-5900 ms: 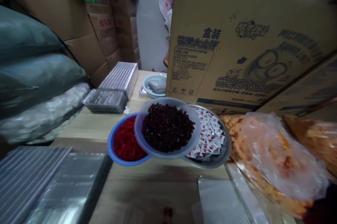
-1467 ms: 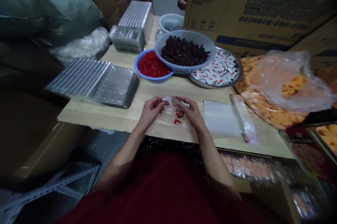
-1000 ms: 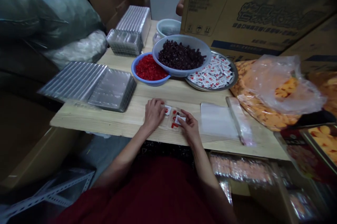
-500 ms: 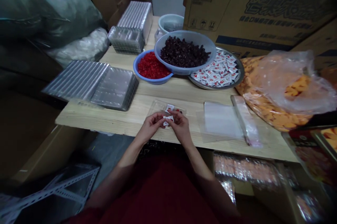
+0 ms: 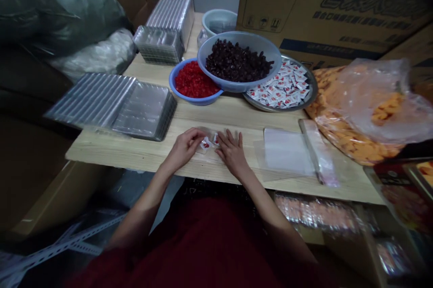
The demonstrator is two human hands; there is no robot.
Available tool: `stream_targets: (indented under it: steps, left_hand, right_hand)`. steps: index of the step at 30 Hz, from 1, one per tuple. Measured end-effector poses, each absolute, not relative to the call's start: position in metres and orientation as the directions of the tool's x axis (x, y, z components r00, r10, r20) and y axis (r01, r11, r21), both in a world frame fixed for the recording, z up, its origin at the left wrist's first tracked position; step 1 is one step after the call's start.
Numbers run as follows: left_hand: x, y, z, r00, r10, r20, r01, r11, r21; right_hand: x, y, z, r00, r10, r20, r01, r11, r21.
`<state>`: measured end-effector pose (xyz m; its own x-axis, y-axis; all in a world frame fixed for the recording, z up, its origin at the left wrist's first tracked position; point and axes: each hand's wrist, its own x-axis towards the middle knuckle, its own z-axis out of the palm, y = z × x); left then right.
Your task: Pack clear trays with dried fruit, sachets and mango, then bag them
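Note:
Near the table's front edge, a small clear plastic tray lies partly under both hands. My left hand (image 5: pixel 184 147) is closed at the tray's left side, its thumb and fingertips pinched on a white packet (image 5: pixel 205 143) with red print. My right hand (image 5: pixel 233 151) rests over the tray's right part, fingers spread. A second white packet (image 5: pixel 215 138) shows beside its fingertips. Behind stand a blue bowl of red pieces (image 5: pixel 195 81), a larger bowl of dark pieces (image 5: pixel 237 63) and a metal dish of white packets (image 5: pixel 284 85).
Stacked clear trays (image 5: pixel 142 109) lie on the left, with more stacks (image 5: pixel 160 44) behind. White sheets (image 5: pixel 286 150) and a long plastic bundle (image 5: pixel 316 150) lie on the right, beside a big bag of orange pieces (image 5: pixel 358 116). Cardboard boxes (image 5: pixel 304 17) stand behind.
My hands have moved apart from the packet they held together above the tray. The left is now at the tray's left side, and the right has spread its fingers over the right side.

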<state>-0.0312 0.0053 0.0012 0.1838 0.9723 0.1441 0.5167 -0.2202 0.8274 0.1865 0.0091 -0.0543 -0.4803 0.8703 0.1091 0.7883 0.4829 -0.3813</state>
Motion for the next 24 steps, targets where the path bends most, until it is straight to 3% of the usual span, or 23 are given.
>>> stream_targets:
  steps: [4,8,10,13,18,24]
  left_hand:
    - [-0.007,0.012,-0.007,0.471,0.878,0.079,0.652,-0.407,0.639]
    - [0.012,0.009,-0.028,0.476,0.874,0.098,0.771,-0.468,0.433]
    - [0.015,0.003,-0.036,0.435,0.886,0.164,0.795,-0.463,0.393]
    - [0.013,-0.006,-0.041,0.406,0.886,0.223,0.769,-0.463,0.441]
    - [0.010,-0.011,-0.040,0.400,0.897,0.186,0.743,-0.437,0.508]
    - [0.009,-0.019,-0.032,0.291,0.911,0.292,0.622,-0.412,0.666]
  right_hand:
    - [0.201,-0.004,-0.045,-0.393,0.903,0.173,0.808,0.429,-0.403]
    - [0.217,-0.028,-0.047,-0.386,0.906,0.176,0.789,0.422,-0.446]
    - [0.220,-0.039,-0.054,-0.440,0.885,0.154,0.765,0.459,-0.452]
    - [0.221,-0.045,-0.066,-0.471,0.871,0.141,0.747,0.479,-0.462]
    - [0.221,-0.043,-0.073,-0.449,0.877,0.173,0.726,0.471,-0.501]
    - [0.243,-0.051,-0.049,-0.349,0.900,0.260,0.683,0.434,-0.587]
